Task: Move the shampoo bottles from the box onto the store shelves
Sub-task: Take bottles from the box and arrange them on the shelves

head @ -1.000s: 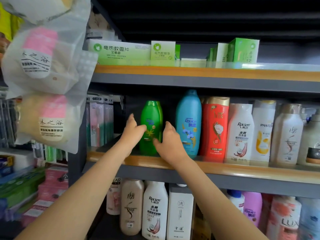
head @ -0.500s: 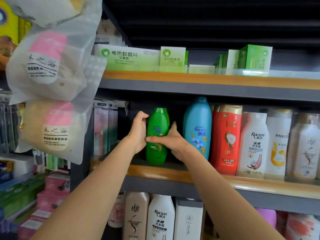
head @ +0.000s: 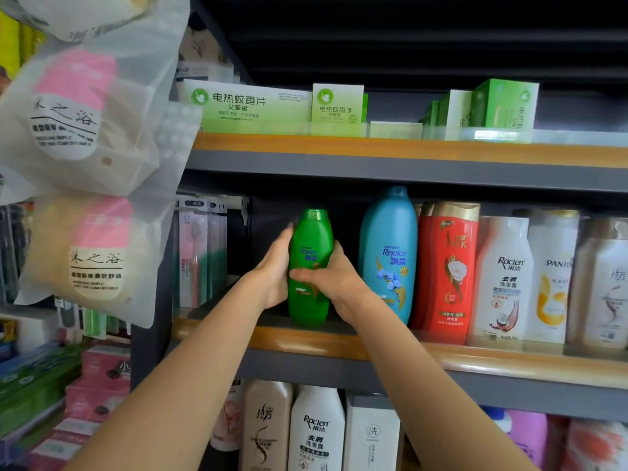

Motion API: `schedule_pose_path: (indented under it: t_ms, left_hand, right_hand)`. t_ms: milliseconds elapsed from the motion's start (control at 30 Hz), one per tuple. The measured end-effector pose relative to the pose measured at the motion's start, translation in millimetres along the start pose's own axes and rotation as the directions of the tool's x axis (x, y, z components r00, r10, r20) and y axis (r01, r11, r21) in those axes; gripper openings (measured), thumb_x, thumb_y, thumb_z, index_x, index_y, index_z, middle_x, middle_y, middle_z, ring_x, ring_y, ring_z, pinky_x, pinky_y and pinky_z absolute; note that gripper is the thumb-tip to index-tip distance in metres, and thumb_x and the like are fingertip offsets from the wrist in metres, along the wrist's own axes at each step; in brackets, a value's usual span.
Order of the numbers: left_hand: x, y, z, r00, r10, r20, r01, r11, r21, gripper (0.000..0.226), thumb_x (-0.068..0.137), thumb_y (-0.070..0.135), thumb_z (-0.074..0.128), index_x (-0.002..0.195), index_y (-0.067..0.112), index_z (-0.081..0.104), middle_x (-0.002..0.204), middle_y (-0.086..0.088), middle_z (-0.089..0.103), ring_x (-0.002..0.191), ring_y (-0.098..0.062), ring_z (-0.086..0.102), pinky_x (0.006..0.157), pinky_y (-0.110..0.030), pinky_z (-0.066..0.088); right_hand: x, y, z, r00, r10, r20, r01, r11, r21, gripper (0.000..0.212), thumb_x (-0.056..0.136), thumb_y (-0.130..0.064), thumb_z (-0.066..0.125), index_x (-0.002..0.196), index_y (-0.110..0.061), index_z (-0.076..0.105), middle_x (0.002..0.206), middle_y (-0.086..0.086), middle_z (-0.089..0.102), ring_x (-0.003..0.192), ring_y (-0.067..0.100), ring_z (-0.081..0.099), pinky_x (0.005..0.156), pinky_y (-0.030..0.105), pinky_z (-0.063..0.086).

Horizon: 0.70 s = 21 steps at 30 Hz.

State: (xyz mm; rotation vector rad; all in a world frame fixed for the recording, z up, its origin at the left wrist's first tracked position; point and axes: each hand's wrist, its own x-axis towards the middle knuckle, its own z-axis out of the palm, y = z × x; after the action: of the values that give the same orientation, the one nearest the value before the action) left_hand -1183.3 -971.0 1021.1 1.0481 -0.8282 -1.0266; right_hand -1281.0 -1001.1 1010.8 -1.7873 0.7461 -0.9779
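Right now the green bottle (head: pixel 310 266) stands upright at the left end of the middle shelf (head: pixel 509 363), just behind its wooden lip, and you have both hands on it. Your left hand (head: pixel 272 270) lies flat against its left side, fingers reaching up toward the cap. Your right hand (head: pixel 331 278) wraps the lower right side, with the thumb crossing the front label. So you appear to be in the placing step: the bottle looks set down, and you seem to be squaring it up.

Just right of it stands the taller blue bottle (head: pixel 389 256), with a dark gap between the two. Beyond that come the red bottle (head: pixel 447 266) and the white bottles (head: pixel 503 280), packed shoulder to shoulder.

Next, judge whether the label faces front. Then ease your grip and draw both hands straight back toward you, so your right wrist doesn't knock the blue bottle. The box is not in view, so you will have to look down for the next bottle.
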Motion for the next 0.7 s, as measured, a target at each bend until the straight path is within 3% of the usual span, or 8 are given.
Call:
schedule_pose_path:
  t_ms: [167, 300, 467, 567, 633, 700]
  left_hand:
    - [-3.2, -2.8, 7.0, 0.998, -0.015, 0.065, 0.013, 0.999, 0.043, 0.071, 0.091, 0.066, 0.021, 0.115, 0.013, 0.063, 0.111, -0.014, 0.067, 0.098, -0.026, 0.063, 0.076, -0.036, 0.049]
    - [-0.6, -5.9, 14.0, 0.999, 0.003, 0.051, -0.007, 0.997, 0.074, 0.072, 0.090, 0.067, 0.019, 0.107, 0.014, 0.064, 0.105, -0.013, 0.067, 0.092, -0.025, 0.064, 0.073, -0.035, 0.049]
    - [-1.0, -8.1, 18.8, 0.999, 0.018, 0.026, -0.020, 0.994, 0.104, 0.073, 0.089, 0.069, 0.021, 0.104, 0.013, 0.065, 0.104, -0.015, 0.067, 0.093, -0.027, 0.063, 0.077, -0.036, 0.050]
    - [-2.0, -12.3, 21.0, 0.992, 0.097, -0.076, -0.084, 0.984, 0.156, 0.073, 0.088, 0.070, 0.022, 0.112, 0.014, 0.063, 0.108, -0.014, 0.066, 0.097, -0.027, 0.063, 0.091, -0.040, 0.048]
    - [-6.5, -14.9, 22.6, 0.973, 0.183, -0.138, -0.141, 0.952, 0.270, 0.075, 0.085, 0.073, 0.023, 0.130, 0.021, 0.053, 0.128, -0.010, 0.058, 0.114, -0.025, 0.056, 0.104, -0.043, 0.039]
    - [-16.2, -14.6, 27.5, 0.932, 0.328, -0.156, -0.225, 0.858, 0.462, 0.065, 0.092, 0.063, 0.021, 0.143, 0.025, 0.037, 0.146, -0.005, 0.041, 0.133, -0.023, 0.040, 0.113, -0.042, 0.028]
  right_hand:
    - [-15.9, -6.8, -6.9, 0.998, -0.033, -0.060, 0.015, 0.960, -0.280, 0.071, 0.088, -0.011, 0.061, 0.141, -0.001, 0.016, 0.131, 0.016, 0.049, 0.118, 0.030, 0.051, 0.098, 0.040, 0.045]
    - [-29.2, -14.6, -15.8, 0.998, -0.020, -0.055, -0.006, 0.902, -0.433, 0.055, 0.094, -0.014, 0.053, 0.136, 0.004, 0.023, 0.127, 0.019, 0.051, 0.114, 0.032, 0.053, 0.082, 0.031, 0.044]
    - [-36.7, -17.5, -22.0, 0.998, -0.022, -0.060, -0.015, 0.835, -0.550, 0.036, 0.096, -0.016, 0.050, 0.124, 0.004, 0.038, 0.125, 0.020, 0.053, 0.111, 0.034, 0.055, 0.077, 0.030, 0.041]
    - [-44.3, -19.6, -27.0, 0.998, -0.043, -0.052, 0.001, 0.777, -0.630, 0.021, 0.096, -0.017, 0.049, 0.106, 0.000, 0.047, 0.118, 0.021, 0.056, 0.103, 0.035, 0.056, 0.075, 0.031, 0.040]
    - [-50.3, -20.0, -30.7, 0.992, -0.101, -0.070, 0.026, 0.731, -0.682, 0.013, 0.095, -0.017, 0.052, 0.092, -0.005, 0.046, 0.111, 0.020, 0.059, 0.089, 0.032, 0.054, 0.072, 0.031, 0.039]
    - [-54.3, -19.5, -33.2, 0.978, -0.186, -0.099, 0.057, 0.688, -0.723, 0.014, 0.092, -0.016, 0.057, 0.094, -0.003, 0.052, 0.106, 0.019, 0.061, 0.090, 0.033, 0.056, 0.071, 0.031, 0.039]
